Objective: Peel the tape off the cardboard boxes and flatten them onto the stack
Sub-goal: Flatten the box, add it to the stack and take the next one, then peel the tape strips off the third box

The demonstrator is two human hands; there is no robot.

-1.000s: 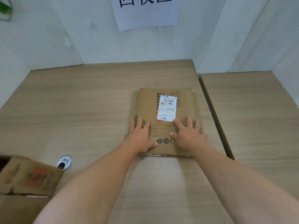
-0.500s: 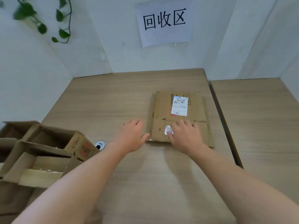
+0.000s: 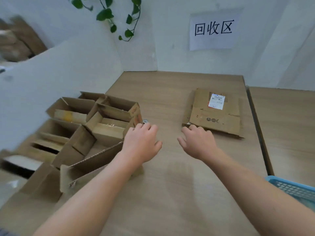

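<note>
A flattened cardboard box (image 3: 214, 114) with a white shipping label lies on the wooden table at the right. Several open cardboard boxes (image 3: 95, 126) stand crowded together at the left, some with tape strips inside. My left hand (image 3: 141, 143) hovers by the near right corner of those boxes, fingers loosely curled, holding nothing. My right hand (image 3: 197, 143) is just off the near left corner of the flattened box, fingers loosely bent and empty.
A small round metal fitting (image 3: 145, 121) sits in the table between the boxes and my left hand. A blue plastic basket (image 3: 294, 188) pokes in at the lower right. White partition walls, a paper sign (image 3: 214, 29) and a hanging vine (image 3: 117, 17) close the back.
Both hands came off the flattened box and pulled back toward me. My view swung left, bringing the open boxes and the blue basket into sight.
</note>
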